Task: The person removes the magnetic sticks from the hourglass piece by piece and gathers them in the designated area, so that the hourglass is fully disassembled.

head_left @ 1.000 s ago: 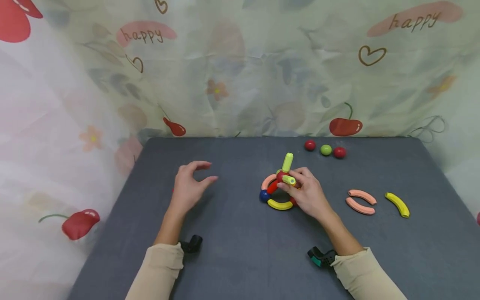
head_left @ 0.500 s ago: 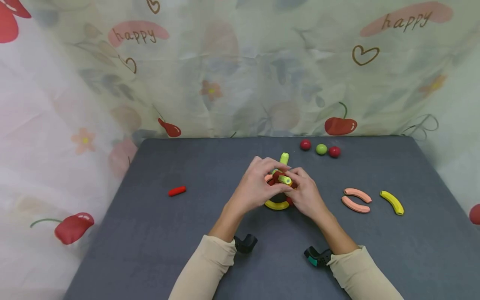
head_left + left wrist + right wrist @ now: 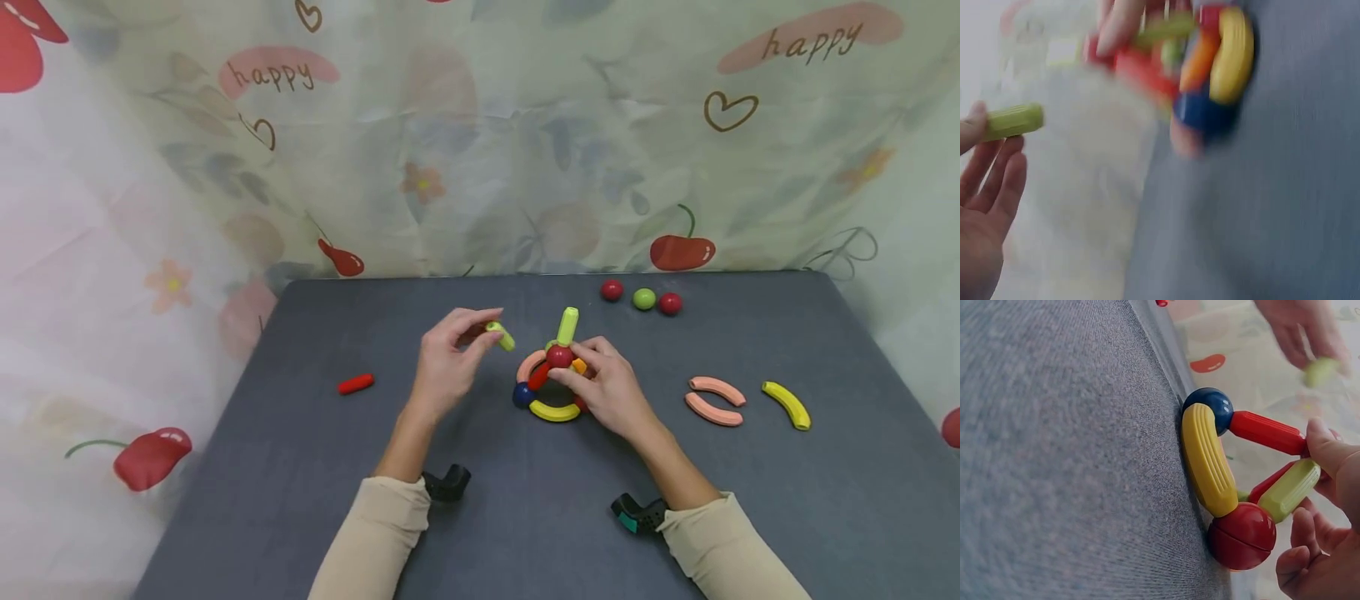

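My left hand (image 3: 441, 362) pinches a short light green rod (image 3: 504, 337) between thumb and fingers, in the air left of a built frame. The left wrist view shows that rod (image 3: 1015, 121) end-on to nothing, apart from the frame. My right hand (image 3: 613, 387) grips the frame by the red ball (image 3: 559, 357) at its top. Another light green rod (image 3: 567, 326) stands up from this ball. Below, a red rod slopes down to a blue ball (image 3: 1210, 407), and a yellow curved piece (image 3: 1209, 462) joins it to a lower red ball (image 3: 1242, 536). My right hand hides part of the frame.
A loose red rod (image 3: 356, 384) lies on the grey table at left. Two pink curved pieces (image 3: 714, 412) and a yellow curved piece (image 3: 786, 406) lie at right. Two red balls and a green ball (image 3: 643, 299) sit near the back edge, before a patterned cloth.
My left hand came from the left to the frame, took the green rod that pointed forward from the top red ball, and drew it away leftward. My right hand stays on the frame.
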### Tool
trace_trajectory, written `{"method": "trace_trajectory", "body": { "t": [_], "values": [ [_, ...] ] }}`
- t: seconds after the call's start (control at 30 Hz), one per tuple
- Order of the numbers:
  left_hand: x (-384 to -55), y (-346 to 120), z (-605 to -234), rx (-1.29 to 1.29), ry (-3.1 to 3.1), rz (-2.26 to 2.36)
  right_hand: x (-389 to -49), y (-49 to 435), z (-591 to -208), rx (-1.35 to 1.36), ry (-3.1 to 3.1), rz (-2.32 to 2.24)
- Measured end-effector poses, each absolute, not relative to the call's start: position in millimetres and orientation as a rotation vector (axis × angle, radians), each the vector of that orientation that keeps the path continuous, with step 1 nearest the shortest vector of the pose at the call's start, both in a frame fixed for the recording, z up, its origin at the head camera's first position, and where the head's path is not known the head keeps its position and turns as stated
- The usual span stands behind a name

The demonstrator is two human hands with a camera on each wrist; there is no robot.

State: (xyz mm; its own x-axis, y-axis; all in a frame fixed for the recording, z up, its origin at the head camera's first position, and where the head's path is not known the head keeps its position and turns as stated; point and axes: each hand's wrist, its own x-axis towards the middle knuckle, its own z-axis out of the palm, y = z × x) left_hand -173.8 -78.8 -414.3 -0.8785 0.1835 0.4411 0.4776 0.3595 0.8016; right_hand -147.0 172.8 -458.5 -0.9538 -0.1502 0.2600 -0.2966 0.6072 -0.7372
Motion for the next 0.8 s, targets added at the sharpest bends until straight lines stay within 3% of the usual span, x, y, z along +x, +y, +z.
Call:
{"method": "trace_trajectory", "body": {
  "t": [0.4,0.6,0.8],
  "values": [
    [-191,-237,-443,0.120,-2.750,-1.033,-146,174,-458,0.352,-2.682,1.263],
    [-186,-261,-453,0.228,-2.894,-0.975,-146,175,-457,0.364,-2.683,1.280],
    [-185,-251,-449,0.204,-2.937,-0.975,-145,173,-459,0.361,-2.681,1.281]
  ]
}}
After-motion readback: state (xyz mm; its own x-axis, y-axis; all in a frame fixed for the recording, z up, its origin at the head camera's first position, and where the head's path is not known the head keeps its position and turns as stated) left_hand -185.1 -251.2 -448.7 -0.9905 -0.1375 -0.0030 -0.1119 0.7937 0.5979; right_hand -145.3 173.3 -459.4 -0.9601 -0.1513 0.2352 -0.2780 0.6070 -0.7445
